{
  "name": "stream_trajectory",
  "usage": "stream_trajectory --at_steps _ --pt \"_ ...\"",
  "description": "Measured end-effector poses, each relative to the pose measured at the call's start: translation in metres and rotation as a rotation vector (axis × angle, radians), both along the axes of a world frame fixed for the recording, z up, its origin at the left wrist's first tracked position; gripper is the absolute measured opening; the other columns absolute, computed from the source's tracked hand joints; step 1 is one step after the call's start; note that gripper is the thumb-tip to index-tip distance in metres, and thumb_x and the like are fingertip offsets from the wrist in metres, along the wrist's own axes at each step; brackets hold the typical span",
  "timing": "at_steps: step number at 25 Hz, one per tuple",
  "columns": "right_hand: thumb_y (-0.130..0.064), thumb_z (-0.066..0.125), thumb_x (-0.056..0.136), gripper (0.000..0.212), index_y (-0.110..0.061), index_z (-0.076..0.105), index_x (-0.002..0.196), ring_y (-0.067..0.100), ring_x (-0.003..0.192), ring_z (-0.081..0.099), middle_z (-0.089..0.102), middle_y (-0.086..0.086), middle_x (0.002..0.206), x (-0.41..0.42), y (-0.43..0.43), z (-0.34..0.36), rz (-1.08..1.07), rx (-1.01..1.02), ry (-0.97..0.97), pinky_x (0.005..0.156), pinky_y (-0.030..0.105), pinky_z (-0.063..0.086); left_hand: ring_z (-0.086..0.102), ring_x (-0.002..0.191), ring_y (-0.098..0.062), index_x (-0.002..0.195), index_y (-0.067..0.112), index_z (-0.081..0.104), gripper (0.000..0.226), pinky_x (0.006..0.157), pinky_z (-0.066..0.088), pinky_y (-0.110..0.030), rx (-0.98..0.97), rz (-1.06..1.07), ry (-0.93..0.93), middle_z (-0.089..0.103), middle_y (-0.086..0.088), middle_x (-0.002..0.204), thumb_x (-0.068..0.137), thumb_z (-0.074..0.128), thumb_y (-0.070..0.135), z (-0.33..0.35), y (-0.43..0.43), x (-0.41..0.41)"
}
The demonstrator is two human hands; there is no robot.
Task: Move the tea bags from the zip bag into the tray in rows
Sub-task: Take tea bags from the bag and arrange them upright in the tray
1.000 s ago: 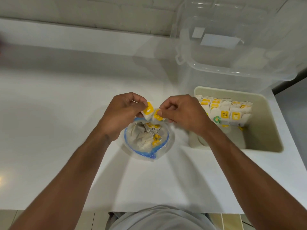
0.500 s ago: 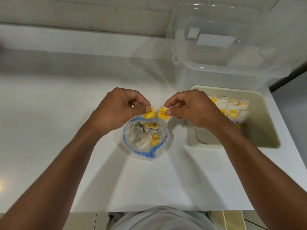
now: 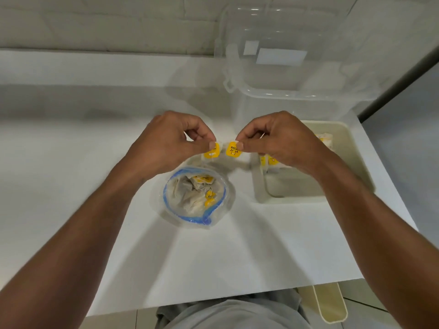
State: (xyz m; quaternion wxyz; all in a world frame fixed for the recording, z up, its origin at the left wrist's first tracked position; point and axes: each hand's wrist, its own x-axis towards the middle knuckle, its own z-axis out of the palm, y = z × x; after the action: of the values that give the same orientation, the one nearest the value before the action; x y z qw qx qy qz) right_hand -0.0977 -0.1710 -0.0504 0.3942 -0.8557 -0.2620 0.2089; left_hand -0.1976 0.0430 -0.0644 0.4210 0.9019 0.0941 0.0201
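The left hand (image 3: 171, 141) has a pinching grip on a tea bag (image 3: 211, 151) and the right hand (image 3: 280, 138) on a second tea bag (image 3: 233, 149), near the open zip bag (image 3: 181, 211).

White counter (image 3: 71, 162) — zip bag (image 3: 184, 218), tray (image 3: 354, 153), tub (image 3: 285, 91)

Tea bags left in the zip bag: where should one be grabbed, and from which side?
By a yellow tag, pinched between thumb and fingertip, coming straight down from above. The zip bag stands with its mouth open upward, and the flat tags lie on top of the limp tea bags.
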Motion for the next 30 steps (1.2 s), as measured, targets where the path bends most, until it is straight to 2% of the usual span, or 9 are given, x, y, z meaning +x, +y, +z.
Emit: stream_trajectory --at_steps 2,5,11,15,18,23,27,30 --pt "-0.028 0.08 0.078 0.006 -0.025 0.077 0.082 0.004 0.054 0.052 0.067 -0.003 0.066 0.004 -0.012 0.007 -0.011 -0.014 -0.038 0.049 0.011 0.038 0.053 0.063 0.007 0.079 0.037 0.075 0.005 0.061 0.037 -0.017 0.022 -0.042 -0.006 0.069 0.014 0.078 0.08 0.08 0.038 0.006 -0.01 0.01" --pt "-0.029 0.081 0.077 0.005 -0.028 0.076 0.079 0.0 0.056 0.053 0.07 -0.003 0.07 0.014 -0.034 0.01 -0.021 -0.042 -0.077 0.055 0.013 0.041 0.058 0.072 0.007 0.079 0.036 0.077 0.004 0.066 0.042 -0.018 0.085 -0.097 -0.006 0.07 0.014 0.076 0.078 0.081 0.036 0.013 -0.031 0.026" --pt "-0.03 0.081 0.076 0.007 -0.029 0.076 0.082 -0.003 0.062 0.058 0.07 -0.012 0.072 0.038 -0.086 0.008 -0.031 -0.147 -0.16 0.058 0.009 0.041 0.059 0.063 0.006 0.081 0.036 0.077 0.007 0.068 0.049 -0.027 0.163 -0.14 0.022 0.07 0.019 0.074 0.077 0.081 0.038 0.009 -0.087 0.061" --pt "-0.04 0.078 0.073 0.009 -0.036 0.074 0.081 0.002 0.074 0.062 0.069 -0.021 0.076 0.061 -0.12 -0.002 -0.041 -0.293 -0.257 0.072 0.029 0.05 0.061 0.072 -0.001 0.081 0.036 0.075 0.006 0.066 0.045 -0.025 0.252 -0.143 0.046 0.068 0.022 0.073 0.078 0.079 0.039 -0.001 -0.123 0.085" --pt "-0.041 0.078 0.072 0.009 -0.037 0.074 0.079 0.002 0.074 0.06 0.065 -0.025 0.071 0.077 -0.14 -0.014 -0.047 -0.336 -0.243 0.074 0.032 0.051 0.062 0.076 -0.002 0.083 0.037 0.075 0.007 0.068 0.047 -0.024 0.294 -0.191 0.091 0.068 0.023 0.075 0.078 0.078 0.038 -0.011 -0.146 0.105" --pt "-0.042 0.075 0.075 0.007 -0.038 0.072 0.079 0.009 0.075 0.065 0.065 -0.02 0.073 0.094 -0.155 -0.034 -0.04 -0.458 -0.217 0.065 0.026 0.044 0.065 0.084 -0.007 0.078 0.038 0.072 0.006 0.07 0.051 -0.028 0.369 -0.232 0.149 0.069 0.023 0.078 0.077 0.078 0.037 -0.029 -0.172 0.134" --pt "-0.042 0.07 0.08 0.007 -0.041 0.071 0.087 0.012 0.083 0.057 0.066 -0.016 0.088 0.099 -0.158 -0.054 -0.008 -0.603 -0.265 0.07 0.028 0.041 0.064 0.087 -0.007 0.079 0.036 0.071 0.005 0.067 0.038 -0.025 0.489 -0.242 0.169 0.068 0.021 0.08 0.077 0.076 0.037 -0.051 -0.18 0.147" --pt "-0.046 0.071 0.081 0.008 -0.041 0.07 0.087 0.012 0.088 0.057 0.064 -0.017 0.091 0.1 -0.16 -0.065 0.056 -0.635 -0.248 0.069 0.027 0.039 0.064 0.09 -0.008 0.079 0.035 0.072 0.004 0.071 0.042 -0.028 0.48 -0.273 0.249 0.069 0.02 0.08 0.077 0.075 0.036 -0.063 -0.181 0.149"
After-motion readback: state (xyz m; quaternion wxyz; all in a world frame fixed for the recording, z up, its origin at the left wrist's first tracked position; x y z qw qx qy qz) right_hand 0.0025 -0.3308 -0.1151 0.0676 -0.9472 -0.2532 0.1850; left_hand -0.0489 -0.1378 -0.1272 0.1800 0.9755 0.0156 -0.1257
